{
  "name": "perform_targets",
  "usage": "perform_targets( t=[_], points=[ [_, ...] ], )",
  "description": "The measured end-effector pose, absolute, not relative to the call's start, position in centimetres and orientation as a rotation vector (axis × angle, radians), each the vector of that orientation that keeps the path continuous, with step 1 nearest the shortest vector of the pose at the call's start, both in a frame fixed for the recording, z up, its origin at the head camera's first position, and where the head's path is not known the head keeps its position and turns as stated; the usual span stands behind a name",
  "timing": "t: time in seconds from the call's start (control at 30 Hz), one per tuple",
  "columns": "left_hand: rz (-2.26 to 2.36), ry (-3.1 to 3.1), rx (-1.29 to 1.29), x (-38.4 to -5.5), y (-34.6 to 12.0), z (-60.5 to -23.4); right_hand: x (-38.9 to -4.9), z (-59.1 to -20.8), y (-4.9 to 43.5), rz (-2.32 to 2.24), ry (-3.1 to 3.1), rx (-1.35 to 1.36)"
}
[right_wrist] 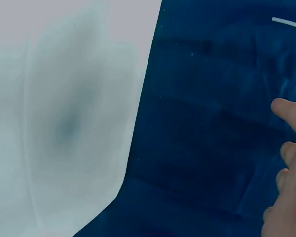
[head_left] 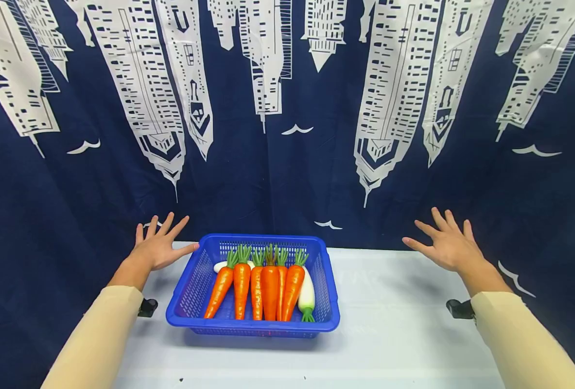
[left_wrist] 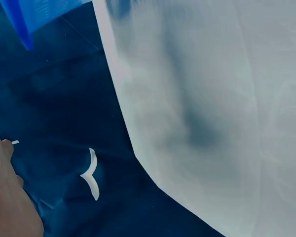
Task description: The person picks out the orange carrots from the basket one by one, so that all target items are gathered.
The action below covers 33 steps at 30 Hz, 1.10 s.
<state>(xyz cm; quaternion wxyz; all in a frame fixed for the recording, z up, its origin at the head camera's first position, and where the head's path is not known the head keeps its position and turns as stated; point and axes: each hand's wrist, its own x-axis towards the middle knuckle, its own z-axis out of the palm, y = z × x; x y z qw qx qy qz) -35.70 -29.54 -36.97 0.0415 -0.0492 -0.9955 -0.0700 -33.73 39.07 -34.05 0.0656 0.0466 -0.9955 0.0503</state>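
A blue plastic basket (head_left: pixel 180 321) stands on the white table, left of the middle in the head view. Several orange carrots (head_left: pixel 242 281) with green tops lie side by side in it. A white radish (head_left: pixel 306 292) rests at their right, its green end towards me. Another white piece (head_left: pixel 220 266) is mostly hidden behind the carrots. My left hand (head_left: pixel 156 249) is spread in the air, its thumb tip near the basket's upper left corner; whether they touch I cannot tell. Far to the basket's right, my right hand (head_left: pixel 450 246) hovers with fingers spread, holding nothing.
The white tabletop (head_left: pixel 389 324) extends on both sides of the basket. Beyond its back edge hangs a dark blue cloth (head_left: pixel 306 173) printed with white buildings and birds. Dark wrist devices (head_left: pixel 459 309) sit at both sleeves.
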Motion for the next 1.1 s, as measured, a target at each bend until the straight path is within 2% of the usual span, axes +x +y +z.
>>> perform_targets(
  t=[0.4, 1.1],
  points=[
    [-0.183, -3.028, -0.187, -34.4, -28.6, -36.8, -32.6, -33.7, 36.6, 0.182, -2.975, 0.223],
    [-0.22, -2.913, -0.279, -31.2, -27.7, -37.6, -29.9, -35.0, 29.2, 0.321, -2.909, 0.457]
  ],
)
